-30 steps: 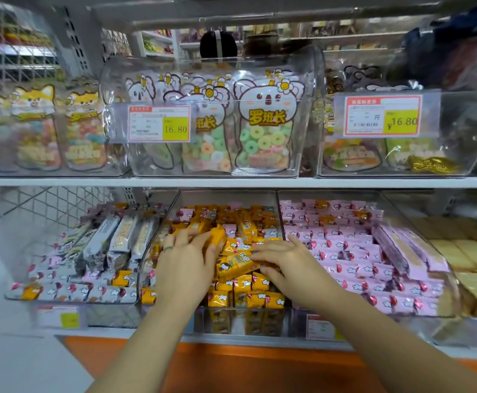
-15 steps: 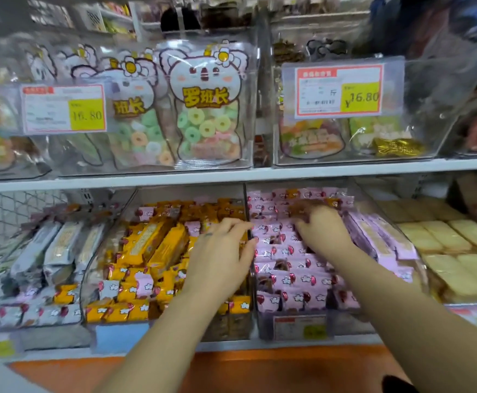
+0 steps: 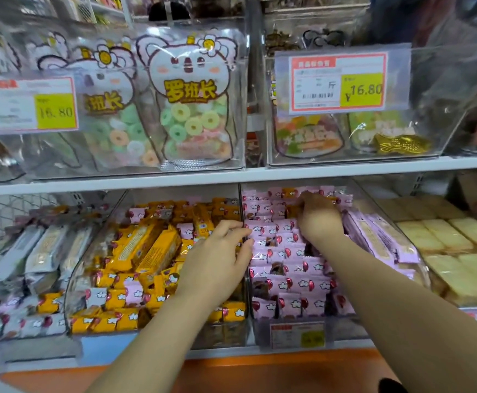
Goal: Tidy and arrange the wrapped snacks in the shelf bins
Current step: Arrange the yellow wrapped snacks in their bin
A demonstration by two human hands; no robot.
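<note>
Step in hand: sorting the pink wrapped snacks [image 3: 288, 282] in the clear plastic bin [image 3: 342, 329]. Right hand [image 3: 321, 222] works at the bin's twelve o'clock end, fingers curled among packets, grasp not determinable. Left hand [image 3: 217, 259] rests at its nine o'clock wall, fingers loosely spread. The next move likely calls for lifting out the stray orange packet [image 3: 289, 192].

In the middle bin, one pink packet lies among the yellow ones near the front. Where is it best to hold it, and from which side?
Probably from above, since the middle bin is open on top. The pink packet lies flat, face up, on the yellow packets, which crowd it all round. Pinch its two short ends; the left hand is nearest.
</note>
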